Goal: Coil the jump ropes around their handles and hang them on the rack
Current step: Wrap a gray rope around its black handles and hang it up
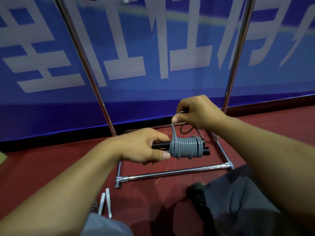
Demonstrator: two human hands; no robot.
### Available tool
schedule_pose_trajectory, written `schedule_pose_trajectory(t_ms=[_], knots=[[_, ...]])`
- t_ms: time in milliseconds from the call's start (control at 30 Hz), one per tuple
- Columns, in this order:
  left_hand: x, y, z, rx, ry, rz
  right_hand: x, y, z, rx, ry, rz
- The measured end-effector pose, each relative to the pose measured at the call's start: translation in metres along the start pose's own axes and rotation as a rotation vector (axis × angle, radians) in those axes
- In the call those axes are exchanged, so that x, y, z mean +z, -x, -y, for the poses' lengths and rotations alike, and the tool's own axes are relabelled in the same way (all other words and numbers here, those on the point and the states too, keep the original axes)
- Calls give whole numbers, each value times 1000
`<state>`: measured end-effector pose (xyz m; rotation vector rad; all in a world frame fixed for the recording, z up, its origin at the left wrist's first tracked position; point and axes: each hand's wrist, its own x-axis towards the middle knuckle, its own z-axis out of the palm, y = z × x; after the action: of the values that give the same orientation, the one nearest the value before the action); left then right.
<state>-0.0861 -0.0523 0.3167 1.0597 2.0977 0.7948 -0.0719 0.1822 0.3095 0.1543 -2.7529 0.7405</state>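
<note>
A grey jump rope point(185, 147) is wound in several tight turns around its two black handles point(205, 150), which lie side by side and point right. My left hand point(141, 145) grips the left ends of the handles, thumb pressed at the coil's edge. My right hand point(197, 113) is above the coil and pinches the free end of the grey rope, which runs down to the coil's left side. The chrome rack point(175, 172) stands on the floor just beyond my hands, its two uprights point(85, 65) rising out of view.
White handles point(105, 202) of another rope lie on the red floor at lower left. A black rope handle point(198, 193) rests by my knee, and black cord point(186, 129) lies inside the rack base. A blue banner wall stands behind.
</note>
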Motion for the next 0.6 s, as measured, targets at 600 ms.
schedule_pose_trajectory(t_ms=[600], knots=[[-1, -9, -10, 84, 485, -607, 5, -1, 8, 77, -201, 93]])
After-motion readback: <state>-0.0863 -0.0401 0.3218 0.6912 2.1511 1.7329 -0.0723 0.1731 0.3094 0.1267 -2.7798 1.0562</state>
